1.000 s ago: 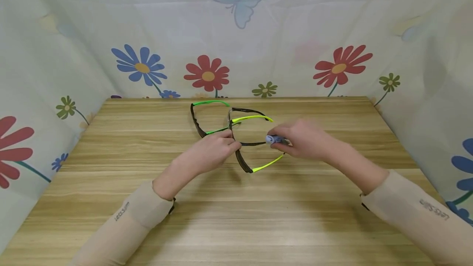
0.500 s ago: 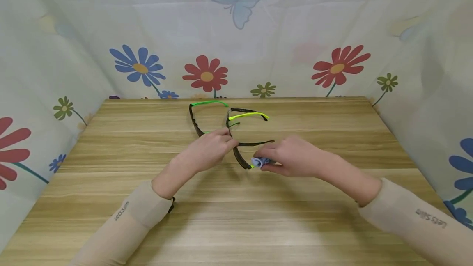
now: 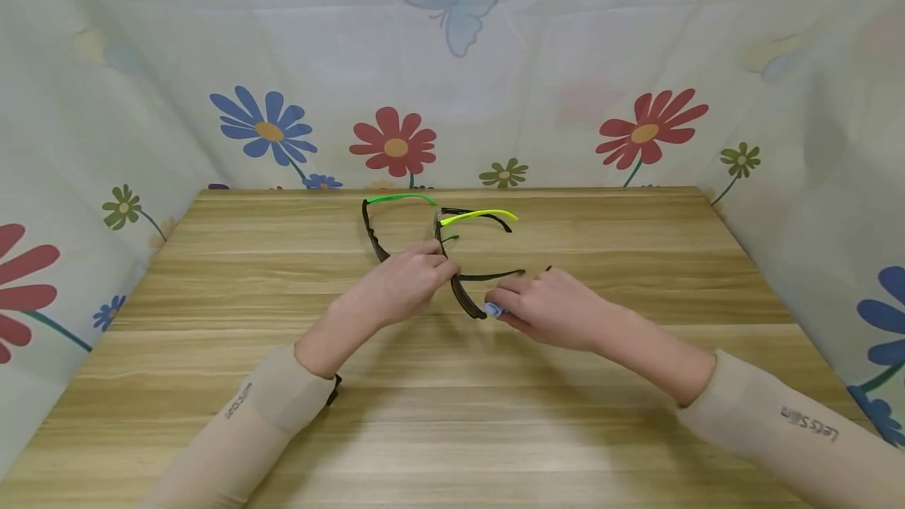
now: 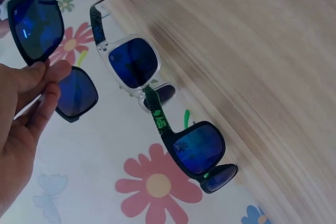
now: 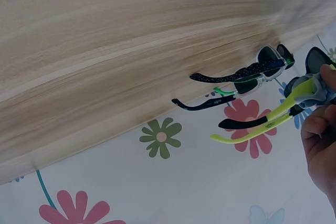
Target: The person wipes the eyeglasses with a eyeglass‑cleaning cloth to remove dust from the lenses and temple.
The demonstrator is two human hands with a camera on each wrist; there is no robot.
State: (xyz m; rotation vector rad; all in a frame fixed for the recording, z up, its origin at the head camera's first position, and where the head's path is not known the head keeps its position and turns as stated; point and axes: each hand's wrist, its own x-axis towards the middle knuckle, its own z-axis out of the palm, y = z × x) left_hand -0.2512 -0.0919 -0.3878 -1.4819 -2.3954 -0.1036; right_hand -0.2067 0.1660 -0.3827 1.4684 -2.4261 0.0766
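My left hand (image 3: 396,285) pinches black-framed sunglasses (image 3: 466,299) with yellow temples at the bridge, raised above the table. In the left wrist view, thumb and fingers meet between the dark blue lenses (image 4: 39,27). My right hand (image 3: 558,309) grips a bunched light-blue cloth (image 3: 493,310), wrapped around the near temple by the hinge. The right wrist view shows the cloth (image 5: 311,94) folded over the yellow temple, whose black tip sticks out beyond it. The other temple (image 3: 481,216) points away from the frame, unheld.
Behind the held pair, clear-framed sunglasses (image 4: 134,61) with dark speckled temples stand on the wooden table (image 3: 452,430). Farther left are black-framed sunglasses (image 3: 370,228) with green temples. A flowered curtain (image 3: 551,61) rises along the table's back and sides.
My right hand has moved left and nearer to me, bringing the cloth from beside the temples onto the near temple by the hinge. My left hand keeps its hold at the bridge.
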